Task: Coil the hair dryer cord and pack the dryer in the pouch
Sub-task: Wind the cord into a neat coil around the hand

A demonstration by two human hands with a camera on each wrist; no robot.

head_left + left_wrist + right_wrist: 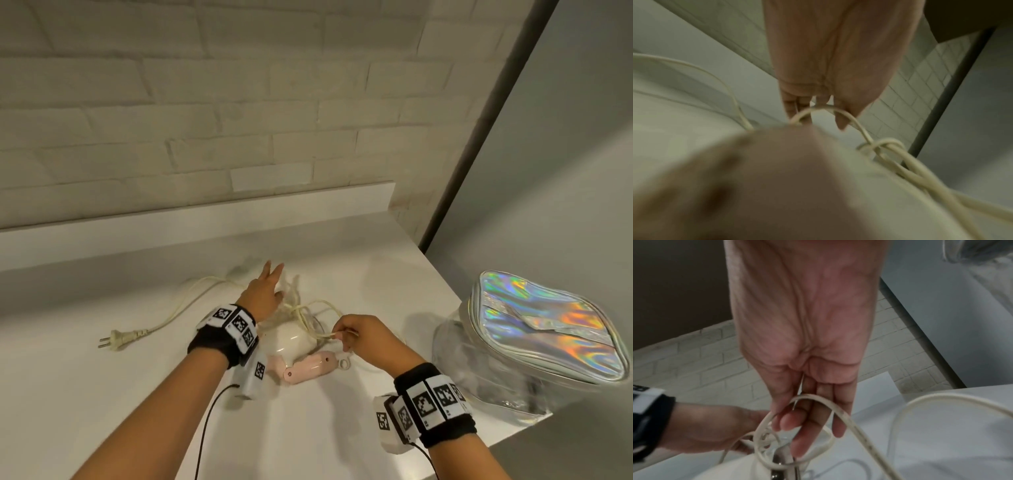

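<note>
The hair dryer lies on the white counter, its white body toward the wall and its folded pink handle toward me. Its cream cord is piled in loose loops over the body and runs left to the plug. My left hand reaches over the loops with fingers straight, and a loop of cord lies across them. My right hand pinches a cord strand beside the dryer; a loop wraps its fingers. The iridescent pouch stands at the right.
A raised ledge and a white brick wall close off the back of the counter. The pouch stands near the counter's right edge, beyond which the surface drops away. Black cables hang from both wrist bands.
</note>
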